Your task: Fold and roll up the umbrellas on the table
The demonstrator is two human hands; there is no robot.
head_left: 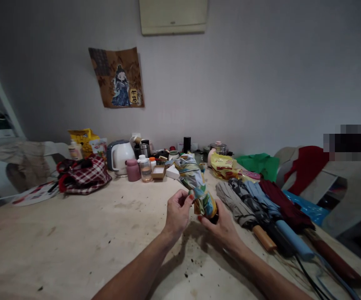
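Patterned umbrella [202, 187], held above the tabletop [89, 233] between its near and far edges! Left hand [178, 210] pinches the canopy cloth; right hand [222, 225] curls its fingers round the lower end (the surest grip, I'd judge). Probably light, softly slippery outside, stiff at its core.

The right hand [224, 227] partly hides the patterned umbrella [198, 186]

Near the far edge of the table [89, 237], I see a white kettle [122, 156], pink jar [133, 170] and clear bottle [146, 171]; toward its far left corner, a plaid bag [88, 176].
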